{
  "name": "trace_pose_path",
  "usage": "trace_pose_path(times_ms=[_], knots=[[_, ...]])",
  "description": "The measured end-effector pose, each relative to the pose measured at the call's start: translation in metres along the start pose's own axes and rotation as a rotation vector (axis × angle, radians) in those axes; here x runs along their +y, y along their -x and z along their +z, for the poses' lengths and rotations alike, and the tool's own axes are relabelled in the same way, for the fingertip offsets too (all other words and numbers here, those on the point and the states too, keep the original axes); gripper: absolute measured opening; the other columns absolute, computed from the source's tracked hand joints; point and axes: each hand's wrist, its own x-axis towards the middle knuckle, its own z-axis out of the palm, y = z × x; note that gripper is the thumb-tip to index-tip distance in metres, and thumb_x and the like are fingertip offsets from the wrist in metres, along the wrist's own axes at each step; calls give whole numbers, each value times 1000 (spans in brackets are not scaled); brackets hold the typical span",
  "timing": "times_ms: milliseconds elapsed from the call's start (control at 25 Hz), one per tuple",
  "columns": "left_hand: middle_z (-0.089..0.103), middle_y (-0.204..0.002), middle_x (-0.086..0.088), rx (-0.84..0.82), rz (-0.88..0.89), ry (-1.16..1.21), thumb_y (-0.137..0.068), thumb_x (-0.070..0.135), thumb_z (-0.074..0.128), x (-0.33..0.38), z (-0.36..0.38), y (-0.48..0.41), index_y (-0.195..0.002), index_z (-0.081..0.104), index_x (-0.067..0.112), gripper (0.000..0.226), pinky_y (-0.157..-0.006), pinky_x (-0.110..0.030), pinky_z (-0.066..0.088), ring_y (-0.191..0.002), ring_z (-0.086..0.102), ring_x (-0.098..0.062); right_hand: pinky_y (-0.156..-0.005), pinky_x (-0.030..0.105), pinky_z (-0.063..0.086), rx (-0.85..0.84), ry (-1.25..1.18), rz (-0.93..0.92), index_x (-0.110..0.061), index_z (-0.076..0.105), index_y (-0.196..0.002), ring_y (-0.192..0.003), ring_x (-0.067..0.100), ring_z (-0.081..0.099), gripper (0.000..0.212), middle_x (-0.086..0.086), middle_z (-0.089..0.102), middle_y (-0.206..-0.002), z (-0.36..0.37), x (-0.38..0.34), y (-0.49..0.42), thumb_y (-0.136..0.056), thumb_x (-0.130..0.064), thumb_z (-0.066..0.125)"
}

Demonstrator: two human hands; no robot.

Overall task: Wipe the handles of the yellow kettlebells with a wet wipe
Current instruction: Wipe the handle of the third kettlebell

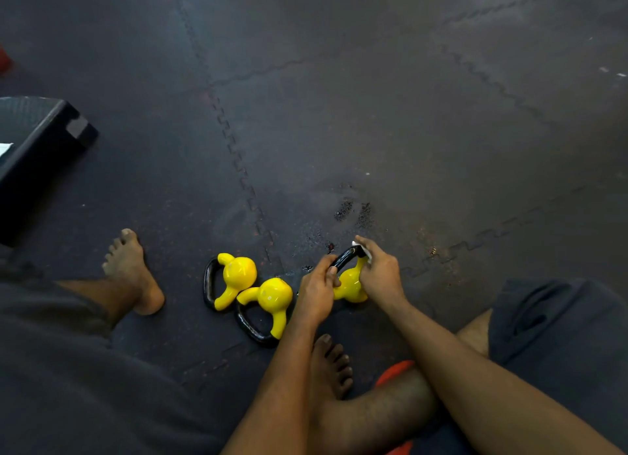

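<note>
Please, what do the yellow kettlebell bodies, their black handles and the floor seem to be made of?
Kettlebell bodies: glossy yellow coating, perhaps vinyl or enamel over metal; sharp highlights show on them. Handles: shiny black, probably painted metal; reflections run along them. Floor: matte dark rubber or foam tiles, judging by the jigsaw seams between them.

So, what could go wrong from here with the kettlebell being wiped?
The left hand covers part of the black handle, so the wet wipe in the right hand may miss that patch. A wet handle could slip, tipping the held kettlebell toward the bare foot. The nearest lying kettlebell could get knocked.
</note>
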Motion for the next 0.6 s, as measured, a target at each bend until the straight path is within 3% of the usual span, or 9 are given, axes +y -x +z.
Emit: trace_pose_path(times_ms=[80, 200, 360, 600], knots=[[66, -87, -2, -26, 21, -13, -103, 21, 40, 3, 1, 1, -124, 55, 32, 27, -74, -37, 50, -83, 62, -19, -60, 18, 42, -106, -59, 159, -20, 69, -106, -89, 20, 62, 36, 3, 68, -98, -5, 4, -12, -84, 5, 55], [67, -99, -4, -52, 64, -30, -103, 21, 40, 6, 3, 1, -121, 57, 29, 26, -82, -36, 51, -94, 64, -18, -67, 24, 45, -199, -83, 252, -25, 66, -81, -97, 27, 65, 33, 0, 68, -91, -11, 14, -24, -75, 7, 60], [63, -99, -7, -10, 62, -56, -103, 20, 38, 6, 5, -2, -122, 56, 26, 27, -80, -36, 48, -92, 60, -19, -74, 22, 42, -73, -76, 143, -19, 66, -96, -92, 15, 62, 39, -3, 67, -96, -9, 8, -15, -76, 11, 52], [63, -99, -11, 14, 35, -45, -104, 16, 37, 9, 5, -1, -130, 55, 22, 32, -71, -25, 40, -84, 57, -16, -68, 15, 40, 118, -174, 164, -24, 71, -109, -88, 9, 59, 45, -7, 68, -98, 0, 8, 0, -80, 5, 54]])
